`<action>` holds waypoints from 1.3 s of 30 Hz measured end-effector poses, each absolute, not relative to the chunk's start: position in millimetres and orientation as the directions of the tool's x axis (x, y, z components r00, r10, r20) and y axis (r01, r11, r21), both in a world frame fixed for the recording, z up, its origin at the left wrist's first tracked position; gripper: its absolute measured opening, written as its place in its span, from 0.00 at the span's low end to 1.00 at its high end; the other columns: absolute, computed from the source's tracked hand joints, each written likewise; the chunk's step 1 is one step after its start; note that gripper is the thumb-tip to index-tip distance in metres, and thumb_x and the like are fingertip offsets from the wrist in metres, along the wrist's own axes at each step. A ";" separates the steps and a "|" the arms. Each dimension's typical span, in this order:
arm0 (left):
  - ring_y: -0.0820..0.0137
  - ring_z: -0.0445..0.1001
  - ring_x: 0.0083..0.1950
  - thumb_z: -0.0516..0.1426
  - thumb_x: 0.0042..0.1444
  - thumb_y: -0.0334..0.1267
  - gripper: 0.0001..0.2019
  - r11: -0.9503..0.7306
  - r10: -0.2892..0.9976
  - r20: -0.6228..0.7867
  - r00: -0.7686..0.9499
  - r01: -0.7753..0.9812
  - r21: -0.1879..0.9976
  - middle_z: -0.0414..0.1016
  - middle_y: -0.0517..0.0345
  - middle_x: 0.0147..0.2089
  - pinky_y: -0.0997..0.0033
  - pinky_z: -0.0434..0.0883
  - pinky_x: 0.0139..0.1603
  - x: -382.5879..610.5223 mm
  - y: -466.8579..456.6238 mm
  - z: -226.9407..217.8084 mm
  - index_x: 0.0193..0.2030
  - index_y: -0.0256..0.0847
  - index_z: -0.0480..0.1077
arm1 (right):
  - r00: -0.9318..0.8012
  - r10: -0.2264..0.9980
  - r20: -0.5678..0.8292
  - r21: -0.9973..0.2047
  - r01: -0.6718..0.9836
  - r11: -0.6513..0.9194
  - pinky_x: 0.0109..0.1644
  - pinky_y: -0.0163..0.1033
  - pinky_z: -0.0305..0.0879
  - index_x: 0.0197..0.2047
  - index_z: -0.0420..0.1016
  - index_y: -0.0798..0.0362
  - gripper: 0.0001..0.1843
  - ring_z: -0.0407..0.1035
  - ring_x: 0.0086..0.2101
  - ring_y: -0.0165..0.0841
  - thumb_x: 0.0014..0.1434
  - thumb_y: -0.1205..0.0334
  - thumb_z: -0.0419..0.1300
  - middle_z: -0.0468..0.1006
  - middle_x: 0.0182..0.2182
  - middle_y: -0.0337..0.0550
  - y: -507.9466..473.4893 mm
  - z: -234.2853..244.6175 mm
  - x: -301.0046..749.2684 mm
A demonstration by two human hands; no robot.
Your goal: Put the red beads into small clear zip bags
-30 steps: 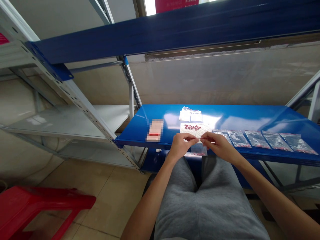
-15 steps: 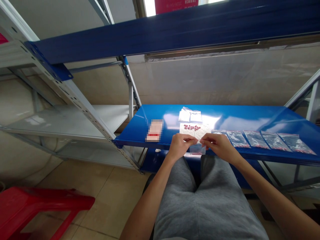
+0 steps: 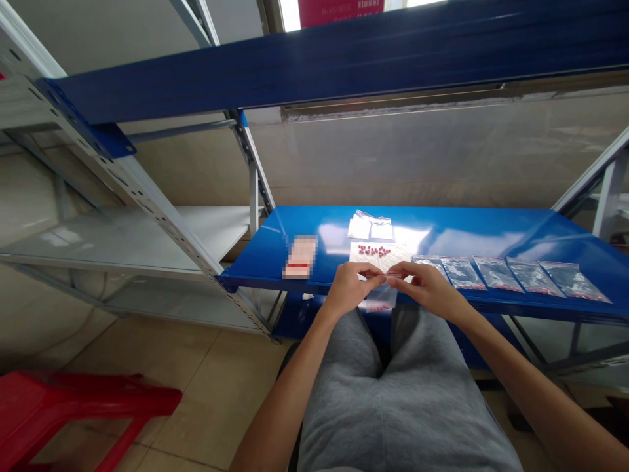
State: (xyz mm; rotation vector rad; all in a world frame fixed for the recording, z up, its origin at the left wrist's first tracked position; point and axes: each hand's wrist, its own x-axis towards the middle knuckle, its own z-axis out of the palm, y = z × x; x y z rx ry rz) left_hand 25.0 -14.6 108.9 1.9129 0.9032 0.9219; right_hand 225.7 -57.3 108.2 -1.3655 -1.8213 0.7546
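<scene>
Fingers (image 3: pixel 372 278) of my left hand (image 3: pixel 350 288) and right hand (image 3: pixel 426 286) pinch a clear bag (image 3: pixel 378 300) just below them. Five filled bags (image 3: pixel 496 274) lie to their right; red beads (image 3: pixel 374 250) and empty bags (image 3: pixel 371 227) remain beyond them.

The person's left hand (image 3: pixel 350 290) and right hand (image 3: pixel 426 288) have drawn closer together, their fingertips (image 3: pixel 382 278) now meeting above the small clear plastic bag (image 3: pixel 378 300), which sits further left and more hidden behind the hands. The head camera has turned slightly, so the red plastic stool (image 3: pixel 93 400) lies further left in view.
</scene>
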 end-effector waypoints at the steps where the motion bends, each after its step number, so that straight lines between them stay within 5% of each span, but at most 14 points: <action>1: 0.65 0.81 0.40 0.64 0.57 0.37 0.05 -0.412 0.845 0.269 0.461 0.241 0.879 0.85 0.55 0.37 0.69 0.73 0.44 25.4 -14.1 108.9 0.34 0.39 0.82 | -0.184 0.962 0.202 -0.815 0.513 0.269 0.34 0.38 0.66 0.45 0.80 0.51 0.17 0.76 0.34 0.37 0.62 0.48 0.61 0.84 0.37 0.45 -56.9 105.8 225.2; 5: 0.64 0.80 0.41 0.65 0.57 0.39 0.06 -0.333 0.896 0.256 0.362 0.170 0.927 0.84 0.53 0.38 0.69 0.73 0.43 27.7 -13.7 105.1 0.36 0.38 0.82 | -0.212 0.957 0.196 -0.859 0.434 0.272 0.37 0.40 0.70 0.42 0.79 0.51 0.15 0.75 0.33 0.37 0.59 0.49 0.64 0.83 0.33 0.43 -53.6 98.1 224.9; 8: 0.65 0.81 0.43 0.67 0.55 0.41 0.20 -0.215 0.920 0.194 0.341 0.023 0.976 0.83 0.50 0.47 0.69 0.75 0.43 32.2 -14.3 96.9 0.54 0.40 0.78 | -0.151 0.967 0.204 -0.897 0.366 0.247 0.37 0.41 0.70 0.34 0.78 0.52 0.13 0.75 0.32 0.36 0.58 0.50 0.64 0.82 0.31 0.44 -51.0 100.7 229.7; 11: 0.67 0.82 0.41 0.68 0.55 0.38 0.32 -0.135 0.928 0.137 0.348 -0.031 0.990 0.82 0.48 0.49 0.70 0.76 0.42 44.9 -9.3 87.7 0.66 0.41 0.67 | -0.063 0.977 0.204 -0.916 0.341 0.213 0.33 0.39 0.69 0.39 0.79 0.53 0.14 0.75 0.31 0.36 0.58 0.50 0.65 0.83 0.31 0.46 -45.9 106.8 241.9; 15: 0.68 0.82 0.37 0.64 0.58 0.30 0.21 -0.170 0.923 0.154 0.351 0.015 0.985 0.83 0.52 0.38 0.71 0.76 0.39 82.6 18.6 85.6 0.58 0.36 0.71 | 0.045 0.972 0.229 -0.919 0.340 0.201 0.28 0.37 0.66 0.49 0.78 0.56 0.22 0.75 0.29 0.35 0.58 0.49 0.65 0.83 0.31 0.47 -22.5 105.7 273.1; 19: 0.69 0.81 0.34 0.64 0.57 0.29 0.21 -0.216 0.917 0.138 0.375 0.174 0.961 0.83 0.53 0.35 0.71 0.76 0.39 135.2 62.6 90.1 0.58 0.36 0.70 | 0.212 0.937 0.279 -0.888 0.427 0.167 0.28 0.38 0.69 0.57 0.74 0.59 0.33 0.78 0.30 0.39 0.53 0.48 0.69 0.84 0.34 0.51 19.8 94.1 317.4; 23: 0.65 0.82 0.41 0.67 0.55 0.30 0.26 -0.318 0.919 0.160 0.361 0.437 0.841 0.83 0.49 0.40 0.68 0.75 0.44 178.7 96.8 85.6 0.60 0.33 0.67 | 0.301 0.916 0.267 -0.754 0.656 0.004 0.33 0.41 0.72 0.57 0.76 0.62 0.28 0.78 0.28 0.39 0.55 0.57 0.66 0.85 0.34 0.52 55.4 79.2 352.1; 28: 0.59 0.79 0.51 0.69 0.54 0.36 0.32 -0.437 0.886 0.166 0.432 0.661 0.610 0.80 0.44 0.48 0.63 0.74 0.51 197.6 115.9 80.7 0.64 0.32 0.65 | 0.227 0.923 0.310 -0.453 0.889 -0.067 0.48 0.44 0.69 0.58 0.77 0.62 0.25 0.79 0.39 0.45 0.59 0.61 0.62 0.85 0.36 0.53 72.3 57.5 366.8; 33: 0.55 0.72 0.60 0.69 0.54 0.42 0.21 -0.565 0.814 0.156 0.559 0.700 0.437 0.76 0.45 0.53 0.59 0.70 0.61 195.1 118.2 82.7 0.53 0.39 0.77 | 0.119 0.936 0.330 -0.319 0.948 -0.008 0.49 0.44 0.67 0.66 0.70 0.60 0.29 0.75 0.44 0.46 0.65 0.56 0.58 0.83 0.41 0.54 70.5 47.5 374.1; 39: 0.49 0.68 0.61 0.66 0.58 0.41 0.14 -0.593 0.798 0.148 0.584 0.718 0.363 0.72 0.41 0.56 0.55 0.67 0.61 187.2 111.9 80.2 0.49 0.39 0.81 | -0.054 0.962 0.268 -0.195 0.975 0.109 0.51 0.44 0.64 0.54 0.82 0.55 0.20 0.73 0.46 0.45 0.64 0.57 0.58 0.82 0.42 0.54 61.3 51.0 377.6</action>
